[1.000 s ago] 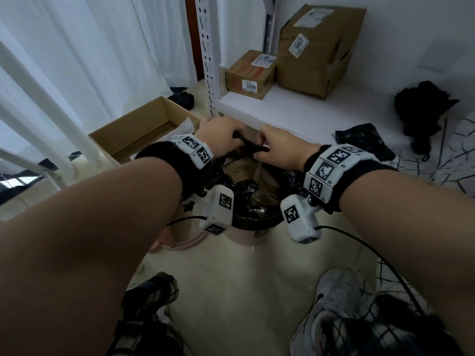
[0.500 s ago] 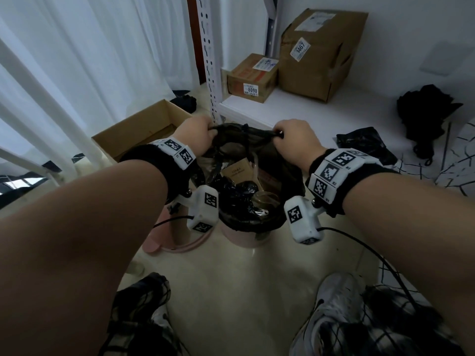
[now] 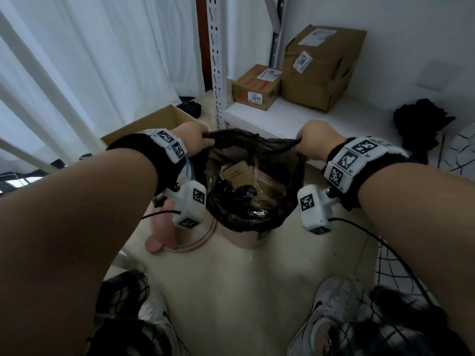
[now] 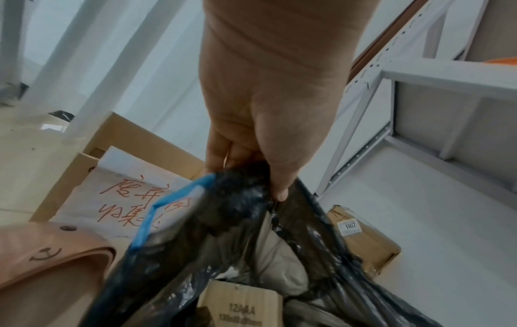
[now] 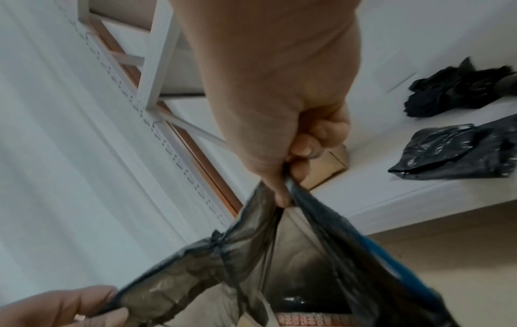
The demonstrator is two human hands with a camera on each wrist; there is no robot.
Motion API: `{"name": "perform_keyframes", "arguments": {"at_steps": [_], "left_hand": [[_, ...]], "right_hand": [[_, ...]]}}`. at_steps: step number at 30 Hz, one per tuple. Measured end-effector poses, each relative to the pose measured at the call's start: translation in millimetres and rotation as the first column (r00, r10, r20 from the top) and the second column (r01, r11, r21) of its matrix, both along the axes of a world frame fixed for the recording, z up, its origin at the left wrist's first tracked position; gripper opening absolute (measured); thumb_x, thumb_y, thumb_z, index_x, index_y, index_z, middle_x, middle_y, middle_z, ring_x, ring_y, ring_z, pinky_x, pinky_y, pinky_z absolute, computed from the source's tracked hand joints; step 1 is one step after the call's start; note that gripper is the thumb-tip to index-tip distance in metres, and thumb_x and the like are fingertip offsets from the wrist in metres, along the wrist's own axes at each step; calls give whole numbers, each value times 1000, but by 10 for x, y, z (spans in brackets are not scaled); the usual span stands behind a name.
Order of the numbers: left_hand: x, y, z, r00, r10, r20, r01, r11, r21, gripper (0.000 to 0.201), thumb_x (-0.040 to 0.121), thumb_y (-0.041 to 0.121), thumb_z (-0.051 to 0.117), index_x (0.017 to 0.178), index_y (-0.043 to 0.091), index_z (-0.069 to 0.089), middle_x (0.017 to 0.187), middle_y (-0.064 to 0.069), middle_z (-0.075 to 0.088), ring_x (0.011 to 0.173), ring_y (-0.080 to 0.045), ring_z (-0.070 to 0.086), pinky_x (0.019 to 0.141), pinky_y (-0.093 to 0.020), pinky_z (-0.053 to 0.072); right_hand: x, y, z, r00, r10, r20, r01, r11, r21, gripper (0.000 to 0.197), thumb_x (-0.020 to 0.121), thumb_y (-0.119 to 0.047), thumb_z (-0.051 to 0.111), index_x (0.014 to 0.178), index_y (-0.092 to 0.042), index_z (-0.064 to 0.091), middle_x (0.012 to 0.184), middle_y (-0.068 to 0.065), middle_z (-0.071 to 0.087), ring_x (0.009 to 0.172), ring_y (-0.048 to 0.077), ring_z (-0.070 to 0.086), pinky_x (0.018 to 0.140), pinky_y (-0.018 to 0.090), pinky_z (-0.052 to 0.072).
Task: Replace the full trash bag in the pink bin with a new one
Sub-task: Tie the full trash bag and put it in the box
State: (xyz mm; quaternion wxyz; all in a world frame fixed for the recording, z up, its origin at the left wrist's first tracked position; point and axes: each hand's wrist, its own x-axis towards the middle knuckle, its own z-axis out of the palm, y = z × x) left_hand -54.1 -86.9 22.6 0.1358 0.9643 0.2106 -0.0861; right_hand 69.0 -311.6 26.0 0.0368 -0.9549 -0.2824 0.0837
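Observation:
The full black trash bag (image 3: 246,214) hangs partly out of the pink bin (image 3: 241,237) on the floor, its mouth stretched wide. Cardboard and dark wrappers show inside it. My left hand (image 3: 198,140) grips the bag's left rim (image 4: 240,188). My right hand (image 3: 312,140) grips the right rim (image 5: 282,194). A folded black new bag (image 5: 458,152) lies on the white shelf board to the right.
The pink lid (image 3: 164,242) lies on the floor left of the bin. An open cardboard box (image 3: 154,122) stands behind my left hand. Two taped boxes (image 3: 318,65) sit on the low shelf (image 3: 295,122). A black cloth (image 3: 421,127) lies at right. My shoes (image 3: 331,312) are near the bin.
My hands have moved apart and upward, from pinched together over the bin to spreading the bag's mouth wide. The bag has risen partly out of the bin.

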Motion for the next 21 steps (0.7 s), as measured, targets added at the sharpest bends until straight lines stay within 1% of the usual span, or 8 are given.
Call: {"name": "perform_keyframes", "arguments": {"at_steps": [2,4,6,8,11,14,18,21], "left_hand": [[-29,-52,15,999,35,3,-35,999,-31,38,97,30,48,114,-3,57,102,-19,61,97,-32,56,82,-36,42],[-105,-124,9,998,69,3,-68,996,-59,44,93,34,55,114,-5,56,91,-14,58,88,-27,52,75,-32,40],[-204,-159,-63,995,101,-17,-102,986,-129,53,85,41,64,118,0,56,103,-14,62,90,-25,54,77,-32,43],[-312,-193,-125,994,96,-52,-103,980,-172,60,77,46,72,121,8,58,115,-9,63,104,-27,58,93,-36,47],[-369,-84,-305,993,59,-99,-81,967,-240,68,62,53,74,116,13,62,115,-7,66,109,-29,60,102,-45,44],[-478,-189,-132,993,52,-110,-66,990,-125,47,82,41,63,114,7,61,114,-12,64,109,-30,57,100,-41,44],[-495,-310,35,993,116,16,-107,954,-281,28,99,29,43,101,4,55,91,-14,65,85,-29,61,80,-35,47],[-420,-374,37,965,246,86,-172,848,-501,21,101,22,38,90,7,46,57,-7,63,53,-22,62,58,-30,54]], "right_hand": [[-88,-29,3,998,-1,-60,4,998,60,35,88,-30,60,92,3,69,85,16,61,89,32,58,69,29,36],[-237,-95,-42,985,-23,-174,53,984,172,40,89,-35,58,79,4,65,73,13,55,83,29,54,69,28,35],[-375,-179,-119,956,-52,-290,147,937,316,41,87,-42,61,67,-7,52,65,4,46,78,23,49,66,29,34],[-469,-269,-226,910,-83,-407,254,886,388,40,80,-47,67,85,-10,52,80,-1,52,86,21,51,71,28,37],[-520,-354,-364,860,-137,-491,291,923,251,66,74,-44,75,123,-7,52,111,5,60,101,24,56,74,29,44],[-516,-408,-417,872,-182,-455,203,979,-4,44,72,-38,78,98,-5,67,95,9,67,81,24,62,70,30,48],[-525,-333,-366,895,-188,-405,261,956,133,21,88,-23,59,89,-3,62,98,19,64,89,31,62,73,34,46],[-504,-275,-311,909,-261,-324,374,853,364,33,96,-22,45,91,7,62,106,29,64,100,37,61,71,31,43]]}}
